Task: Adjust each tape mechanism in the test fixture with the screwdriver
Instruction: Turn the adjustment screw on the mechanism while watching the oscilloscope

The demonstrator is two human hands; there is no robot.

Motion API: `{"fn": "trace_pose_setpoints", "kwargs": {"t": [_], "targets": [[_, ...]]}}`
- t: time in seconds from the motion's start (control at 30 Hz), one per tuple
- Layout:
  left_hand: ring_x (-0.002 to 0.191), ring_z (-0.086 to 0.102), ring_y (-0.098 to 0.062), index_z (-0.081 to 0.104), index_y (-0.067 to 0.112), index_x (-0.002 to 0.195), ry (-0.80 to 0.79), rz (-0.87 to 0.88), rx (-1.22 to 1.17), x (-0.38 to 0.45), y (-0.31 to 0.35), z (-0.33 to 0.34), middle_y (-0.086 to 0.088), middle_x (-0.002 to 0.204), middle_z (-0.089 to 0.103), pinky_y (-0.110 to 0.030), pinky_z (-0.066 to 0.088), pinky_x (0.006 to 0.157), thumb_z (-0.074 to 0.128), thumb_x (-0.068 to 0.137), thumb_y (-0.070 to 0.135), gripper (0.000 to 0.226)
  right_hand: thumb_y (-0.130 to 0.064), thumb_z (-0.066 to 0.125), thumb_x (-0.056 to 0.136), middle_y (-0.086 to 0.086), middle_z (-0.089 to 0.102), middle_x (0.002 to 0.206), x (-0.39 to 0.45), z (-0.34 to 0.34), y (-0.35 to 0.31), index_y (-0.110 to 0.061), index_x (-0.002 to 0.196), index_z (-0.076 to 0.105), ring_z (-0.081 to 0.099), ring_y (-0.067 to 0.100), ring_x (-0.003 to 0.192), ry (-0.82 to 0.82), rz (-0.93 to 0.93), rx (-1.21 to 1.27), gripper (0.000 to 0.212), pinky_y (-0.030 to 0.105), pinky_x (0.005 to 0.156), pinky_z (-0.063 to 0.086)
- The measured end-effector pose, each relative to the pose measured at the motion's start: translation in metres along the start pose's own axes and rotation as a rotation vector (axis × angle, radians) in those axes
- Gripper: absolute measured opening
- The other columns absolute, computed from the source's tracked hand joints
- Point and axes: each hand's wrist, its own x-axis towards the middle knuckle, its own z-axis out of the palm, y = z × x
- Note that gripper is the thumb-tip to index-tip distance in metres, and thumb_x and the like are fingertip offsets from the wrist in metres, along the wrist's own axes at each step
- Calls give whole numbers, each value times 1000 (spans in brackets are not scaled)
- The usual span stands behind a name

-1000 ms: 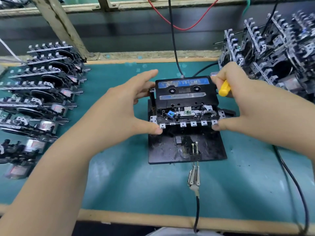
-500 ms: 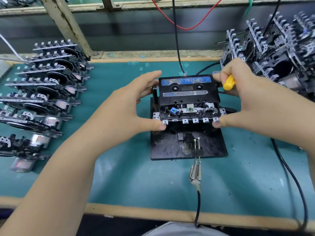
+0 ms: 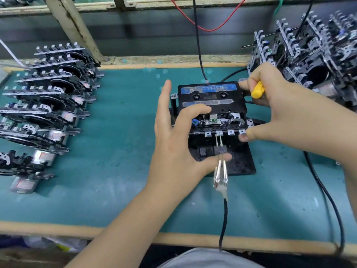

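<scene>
While the cassette point(image 3: 211, 98) is sitting on the tape mechanism point(image 3: 218, 124) at the centre of the frame, its blue label is showing worn pale lettering too faint to read. The mechanism is resting on the black test fixture point(image 3: 241, 161) on the teal mat point(image 3: 116, 171). The right hand point(image 3: 278, 111) is gripping the screwdriver point(image 3: 257, 89), only its yellow handle showing among the curled fingers, and its thumb is touching the mechanism's front right tab. The left hand point(image 3: 173, 144) is lying relaxed, one finger across the cassette's lower edge, its thumb on the fixture beside the silver clip point(image 3: 220, 175) with its black cable. Half a second ago that thumb was pinching the mechanism's front left corner; it is now lower, and the clip's two prongs are reaching up to the mechanism's front tabs rather than stopping short on the plate. Rows of mechanisms point(image 3: 44, 113) are lying at the left of the frame and a stacked pile point(image 3: 316, 51) at the upper right.
</scene>
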Motion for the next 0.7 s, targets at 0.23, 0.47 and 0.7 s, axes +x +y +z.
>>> {"fn": "trace_pose_setpoints", "kwargs": {"t": [0.23,0.47,0.7], "targets": [[149,25,-4,54,47,117,78,-7,-53,5,-7,7,6,167,16,-8,24,109,96,62,22,73,-37,89,59,-4,57,137,0,1,2,-38,94,25,63,32,114,1,0,12,73,52,92,51],[149,26,-5,57,46,113,98,-7,-80,6,-7,8,5,165,20,-12,26,111,95,63,25,66,-45,83,54,-6,56,137,-1,2,1,-39,95,26,64,32,112,5,3,21,70,53,93,52],[150,27,-8,58,46,111,114,-12,-117,6,-8,10,4,164,22,-21,29,116,96,62,23,66,-35,91,61,-23,51,132,-2,3,5,-35,96,27,64,29,114,18,1,32,73,53,95,51]]}}
